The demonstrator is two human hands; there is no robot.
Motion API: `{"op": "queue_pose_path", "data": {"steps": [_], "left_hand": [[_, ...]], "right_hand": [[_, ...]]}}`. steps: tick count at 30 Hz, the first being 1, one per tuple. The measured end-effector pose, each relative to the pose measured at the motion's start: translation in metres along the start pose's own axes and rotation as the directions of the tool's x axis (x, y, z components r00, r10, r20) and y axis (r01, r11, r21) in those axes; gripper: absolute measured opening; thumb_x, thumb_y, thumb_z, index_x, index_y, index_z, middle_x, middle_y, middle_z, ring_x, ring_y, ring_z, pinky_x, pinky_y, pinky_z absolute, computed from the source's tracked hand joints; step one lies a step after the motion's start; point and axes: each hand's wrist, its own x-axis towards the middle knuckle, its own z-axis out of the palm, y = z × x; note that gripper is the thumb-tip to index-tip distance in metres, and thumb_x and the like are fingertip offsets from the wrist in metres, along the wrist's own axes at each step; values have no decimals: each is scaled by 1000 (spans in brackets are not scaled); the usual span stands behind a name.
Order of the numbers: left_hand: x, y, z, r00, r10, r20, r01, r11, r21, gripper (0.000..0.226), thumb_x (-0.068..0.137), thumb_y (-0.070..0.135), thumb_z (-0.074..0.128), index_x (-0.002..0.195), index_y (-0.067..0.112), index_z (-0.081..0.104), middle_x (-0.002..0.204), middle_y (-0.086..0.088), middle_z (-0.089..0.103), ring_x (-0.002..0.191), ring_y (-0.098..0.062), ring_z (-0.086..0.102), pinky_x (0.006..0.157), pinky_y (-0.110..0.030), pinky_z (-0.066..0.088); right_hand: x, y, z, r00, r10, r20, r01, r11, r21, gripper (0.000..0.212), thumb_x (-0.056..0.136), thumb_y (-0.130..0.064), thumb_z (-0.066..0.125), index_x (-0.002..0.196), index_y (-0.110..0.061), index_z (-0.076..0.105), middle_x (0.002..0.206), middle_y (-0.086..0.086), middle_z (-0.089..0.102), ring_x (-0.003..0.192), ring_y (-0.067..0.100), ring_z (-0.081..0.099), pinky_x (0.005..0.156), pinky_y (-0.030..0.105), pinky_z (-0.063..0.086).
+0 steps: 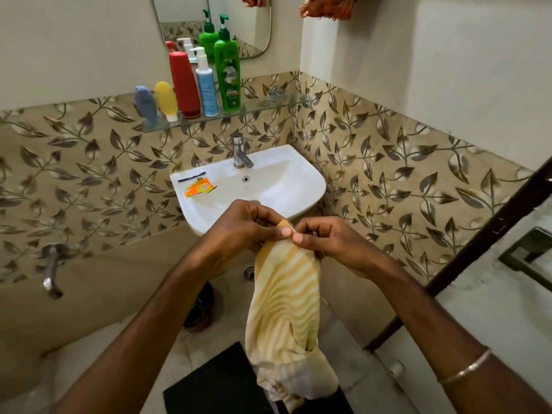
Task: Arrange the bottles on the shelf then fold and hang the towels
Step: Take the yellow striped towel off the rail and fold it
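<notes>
1. Hands meet in front of the sink (310, 186), the left hand (242, 228) and the right hand (325, 237) close together, thumb tips almost touching
2. Fingers (286, 232) of both hands are curled and pinch the top edge of a yellow-and-white striped towel (283, 309)
3. Towel hangs straight down from that pinch, its lower end bunched just above a black mat (215, 386) on the floor
4. Glass shelf (268, 106) on the tiled wall above the sink carries five bottles standing in a row, shortest at the left: blue bottle (145, 103), yellow bottle (166, 100), red bottle (184, 84), white-and-blue pump bottle (206, 85), green pump bottle (227, 73)
5. Mirror (239, 22) behind the shelf shows the taller bottles again
6. Orange cloth (325, 7) hangs at the top of the wall corner
7. Orange sachet (199, 189) lies on the sink's left rim, near the tap (240, 152)
8. Thin bangle (466, 367) circles the right forearm
</notes>
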Motion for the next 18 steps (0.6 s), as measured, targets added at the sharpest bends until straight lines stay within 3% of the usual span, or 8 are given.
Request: {"op": "queue_pose_path", "data": {"steps": [2, 5, 7, 12, 15, 18], "left_hand": [[-4, -3, 2, 1000, 0, -28, 1, 1000, 7, 18, 80, 11, 79, 92, -1, 76, 82, -17, 75, 68, -19, 70, 55, -24, 56], [-10, -4, 5, 998, -5, -68, 6, 1000, 19, 17, 81, 10, 79, 93, -1, 75, 76, -11, 75, 64, -14, 70, 53, -21, 53], [-13, -4, 6, 994, 3, -110, 0, 999, 34, 18, 80, 12, 80, 93, 0, 74, 73, -9, 75, 62, -13, 70, 52, -22, 53], [-22, -2, 4, 978, 53, -203, -25, 990, 136, 18, 77, 20, 84, 87, 7, 77, 79, -11, 76, 71, -22, 73, 60, -33, 55], [-26, 0, 1, 975, 59, -214, -21, 984, 177, 17, 76, 22, 84, 84, 10, 77, 78, -10, 76, 71, -19, 73, 62, -36, 56], [-28, -1, -4, 974, 51, -222, -9, 982, 190, 17, 76, 24, 83, 85, 11, 76, 77, -7, 76, 70, -18, 73, 62, -36, 56]], "right_hand": [[1, 4, 3, 1000, -14, -2, 14, 1000, 8, 10, 98, -8, 61, 96, -8, 70, 74, -15, 69, 69, -4, 61, 63, 12, 45], [4, 9, 7, 999, -33, 7, 33, 999, -15, 9, 98, -7, 62, 98, -9, 71, 75, -16, 69, 70, -4, 61, 64, 11, 46], [5, 10, 9, 999, -53, 9, 53, 999, -10, 8, 95, -12, 65, 98, -11, 71, 79, -13, 70, 75, -2, 62, 67, 15, 48], [11, 17, 18, 994, -102, -35, 104, 993, 53, 26, 88, -20, 69, 106, -3, 72, 98, 6, 72, 94, 17, 67, 82, 27, 56], [14, 19, 24, 989, -131, -62, 135, 988, 68, 24, 87, -20, 70, 104, -4, 73, 98, 8, 73, 93, 17, 67, 83, 28, 56], [20, 20, 28, 983, -165, -83, 170, 983, 64, 15, 90, -14, 71, 102, -5, 73, 102, 15, 72, 98, 24, 67, 89, 40, 55]]}}
